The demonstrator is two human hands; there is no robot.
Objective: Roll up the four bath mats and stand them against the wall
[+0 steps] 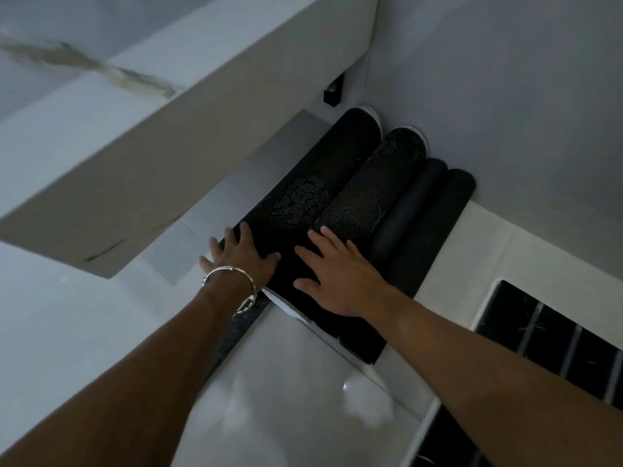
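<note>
Four rolled bath mats (371,203) sit side by side in a corner, each touching the next. Their far ends meet a plain grey wall (505,96). The dim, tilted view does not show whether they stand fully upright or lean.

The first mat (323,163), on the left, is the thickest, black with a dotted flower pattern and a pale rim at its far end. The second mat (367,193) has the same dotted pattern and pale rim. The third mat (408,210) and fourth mat (441,227) are plain, dark and thinner.

The left hand (241,256), with a thin metal bracelet (232,281) on the wrist, lies flat on the left edge of the first mat near its close end. Its fingers are spread and its grip is released. The right hand (340,278) also lies flat with its grip released. Its palm is on the first mat and its fingertips reach onto the second mat. Neither hand is curled round anything.

A white backing edge (286,306) shows at the close end of the first mat. To the left is a grey panel (269,156), and beyond it a white block (135,106) with a brownish vein. A glossy white surface (286,382) lies below the hands. At the lower right is a black patch with pale lines (556,338).
</note>
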